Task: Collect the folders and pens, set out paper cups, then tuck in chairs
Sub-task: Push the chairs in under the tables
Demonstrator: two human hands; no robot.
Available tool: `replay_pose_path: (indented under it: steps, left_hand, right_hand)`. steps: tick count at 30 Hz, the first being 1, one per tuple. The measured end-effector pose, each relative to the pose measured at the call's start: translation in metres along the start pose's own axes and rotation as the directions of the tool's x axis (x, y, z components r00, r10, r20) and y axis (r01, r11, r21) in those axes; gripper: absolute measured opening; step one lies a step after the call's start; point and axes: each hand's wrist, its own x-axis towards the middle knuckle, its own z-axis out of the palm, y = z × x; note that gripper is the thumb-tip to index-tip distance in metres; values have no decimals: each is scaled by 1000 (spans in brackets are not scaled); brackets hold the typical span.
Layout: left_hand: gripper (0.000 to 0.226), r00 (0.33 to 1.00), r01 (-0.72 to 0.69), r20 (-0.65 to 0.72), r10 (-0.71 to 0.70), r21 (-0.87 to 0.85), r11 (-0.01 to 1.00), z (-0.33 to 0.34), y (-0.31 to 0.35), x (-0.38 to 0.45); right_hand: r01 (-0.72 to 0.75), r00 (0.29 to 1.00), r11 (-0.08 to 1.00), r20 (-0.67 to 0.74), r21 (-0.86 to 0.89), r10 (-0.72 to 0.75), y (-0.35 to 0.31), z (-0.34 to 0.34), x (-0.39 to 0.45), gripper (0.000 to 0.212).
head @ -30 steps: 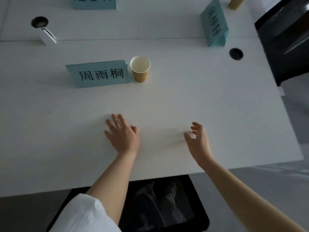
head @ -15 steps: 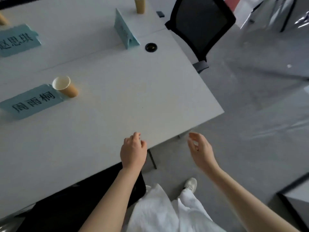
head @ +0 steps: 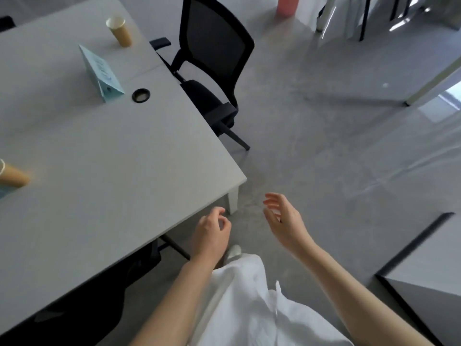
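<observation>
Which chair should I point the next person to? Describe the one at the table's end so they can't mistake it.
Start at the white table and follow its right-hand edge away from the near corner, past the round cable hole. The black mesh-back chair stands there, its seat partly under the edge. Unlike the dark chair beneath the near side, its backrest and armrests stand in full view.

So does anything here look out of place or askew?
Only the black office chair at the table's end: it stands angled and pulled out, not tucked in. The paper cups stand upright, and nothing looks spilled.
</observation>
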Motion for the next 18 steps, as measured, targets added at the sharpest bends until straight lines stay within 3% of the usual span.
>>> replay_pose_path:
  steps: [4, 8, 18]
  left_hand:
    - [25, 999, 0, -46, 0, 10, 1000, -3, 29, 44]
    - [27, 990, 100, -103, -102, -17, 995, 2, 57, 101]
    - [28, 982, 177, -60, -179, -44, 983, -3, 147, 251]
  right_hand:
    - [25, 999, 1000, 22, -4, -25, -4, -31, 50, 32]
    - [21, 996, 998, 93, -55, -16, -7, -65, 124, 33]
    - [68, 973, 972, 232, -224, -14, -28, -145, 295, 30]
